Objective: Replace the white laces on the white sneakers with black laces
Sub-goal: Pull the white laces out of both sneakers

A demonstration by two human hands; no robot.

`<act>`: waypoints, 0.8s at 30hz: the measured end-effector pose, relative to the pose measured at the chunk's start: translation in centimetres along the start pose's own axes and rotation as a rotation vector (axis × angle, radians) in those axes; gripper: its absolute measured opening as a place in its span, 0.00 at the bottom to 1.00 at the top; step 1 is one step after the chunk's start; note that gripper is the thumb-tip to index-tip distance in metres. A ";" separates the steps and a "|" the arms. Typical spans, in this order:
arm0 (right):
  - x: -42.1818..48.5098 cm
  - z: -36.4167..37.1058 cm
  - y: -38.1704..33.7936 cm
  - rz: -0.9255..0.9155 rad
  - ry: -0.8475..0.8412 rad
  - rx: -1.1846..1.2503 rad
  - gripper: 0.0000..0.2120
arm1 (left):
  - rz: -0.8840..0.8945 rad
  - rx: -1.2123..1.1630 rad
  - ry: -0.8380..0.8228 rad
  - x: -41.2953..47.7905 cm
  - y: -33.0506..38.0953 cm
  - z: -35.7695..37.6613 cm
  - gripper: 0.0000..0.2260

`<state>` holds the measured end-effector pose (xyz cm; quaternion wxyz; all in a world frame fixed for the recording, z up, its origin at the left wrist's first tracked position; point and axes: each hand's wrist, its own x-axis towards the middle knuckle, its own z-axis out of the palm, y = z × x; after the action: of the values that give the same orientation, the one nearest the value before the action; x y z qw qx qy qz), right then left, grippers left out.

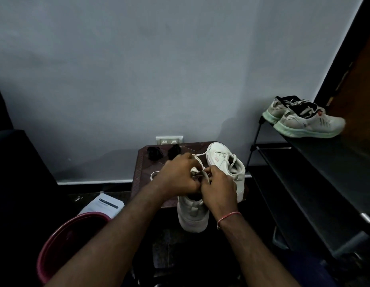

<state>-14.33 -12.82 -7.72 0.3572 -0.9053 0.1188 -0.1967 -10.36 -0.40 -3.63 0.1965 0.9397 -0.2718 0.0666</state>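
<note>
Fingers of my left hand and right hand are curling in together, both pinching the white lace over the near sneaker. That sneaker is sitting at the front edge of the small table, heel toward me. The second sneaker is standing just beside it on the right, wearing white lacing. Two bundled black laces are lying at the table's far edge.

Left hand and right hand meet, fingers seemingly curled, pinching.
</note>
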 end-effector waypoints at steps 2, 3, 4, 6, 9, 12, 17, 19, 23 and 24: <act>0.0 0.0 0.0 0.002 -0.006 -0.004 0.06 | 0.009 0.252 0.028 0.1 0.5 0.5 0.13; 0.0 0.0 0.0 0.000 -0.009 -0.007 0.06 | -0.029 0.283 0.064 0.2 0.9 0.8 0.12; -0.1 -0.1 0.0 0.001 -0.010 -0.009 0.06 | -0.088 0.276 0.088 0.3 1.2 1.0 0.12; 0.0 -0.1 0.0 0.001 -0.010 -0.011 0.07 | -0.186 0.227 0.110 0.3 1.4 1.2 0.10; 0.0 -0.1 -0.1 -0.007 -0.010 -0.025 0.07 | -0.199 0.063 0.139 0.6 0.8 1.4 0.07; -0.1 -0.1 0.0 -0.011 -0.001 -0.022 0.07 | -0.339 -0.674 0.272 0.8 0.6 0.6 0.06; -0.3 -0.1 -0.1 -0.014 -0.001 -0.030 0.07 | -0.524 -1.267 0.296 0.0 0.3 -1.0 0.08; -0.2 -0.2 -0.2 -0.017 0.000 -0.034 0.07 | -0.381 -0.775 0.202 0.1 -0.3 -1.5 0.05; -0.2 -0.4 -0.4 -0.018 -0.009 -0.053 0.08 | -0.128 0.060 -0.067 0.5 -0.6 -1.3 0.09; -0.3 -0.4 -0.5 -0.022 -0.010 -0.055 0.08 | -0.104 0.093 -0.026 0.5 -0.7 -1.1 0.08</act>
<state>-14.75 -12.61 -7.21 0.3304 -0.9171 0.1125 -0.1927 -9.57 0.35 -2.71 0.1521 0.9615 -0.2217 0.0567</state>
